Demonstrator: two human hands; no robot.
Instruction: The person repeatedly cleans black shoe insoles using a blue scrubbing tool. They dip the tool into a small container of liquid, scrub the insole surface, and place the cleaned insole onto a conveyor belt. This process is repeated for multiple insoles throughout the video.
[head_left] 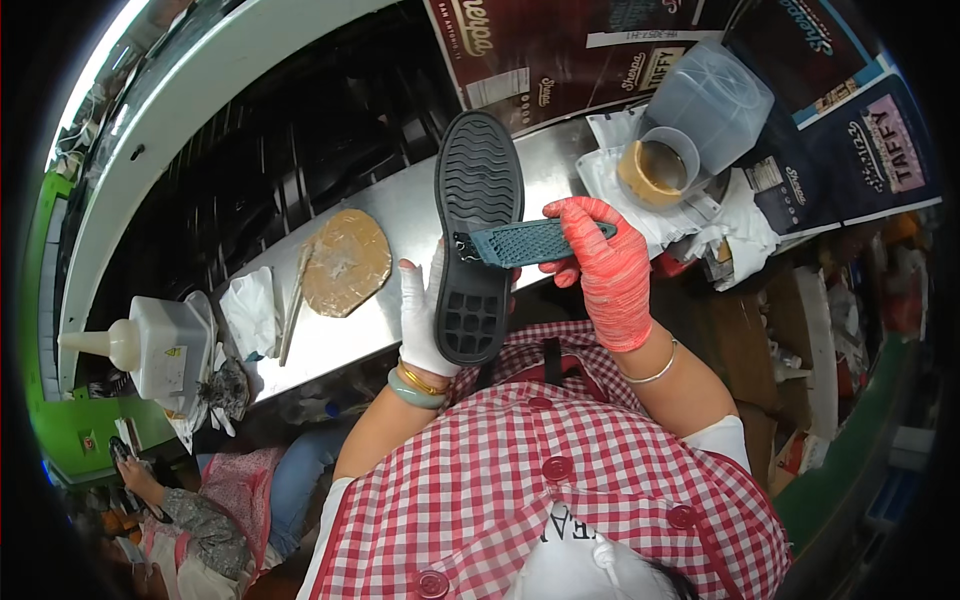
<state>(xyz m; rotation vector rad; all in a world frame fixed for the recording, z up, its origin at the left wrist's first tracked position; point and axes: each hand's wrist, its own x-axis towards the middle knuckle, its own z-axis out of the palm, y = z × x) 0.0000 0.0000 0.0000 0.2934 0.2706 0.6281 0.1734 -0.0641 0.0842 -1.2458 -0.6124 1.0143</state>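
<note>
My left hand point(420, 325), in a white glove with bare fingertips, grips a black shoe sole point(481, 170) from its left edge and from behind. The tread faces up: wavy ridges at the far end, square hollows at the near end. Whether a shoe upper is attached beneath is hidden. My right hand point(605, 265), in a coral-red knit glove, is closed on a flat dark-teal strip point(535, 243) with a dimpled face. Its left end meets the middle of the sole, where small whitish marks show. I cannot tell the strip's exact kind.
On the metal bench point(400, 200) lie a round brown disc point(346, 262) and a thin stick point(295, 305). A white squeeze bottle point(165, 350) stands left. At right are a cup of tan liquid point(655, 170) and a clear plastic container point(715, 105). Another person point(215, 520) sits lower left.
</note>
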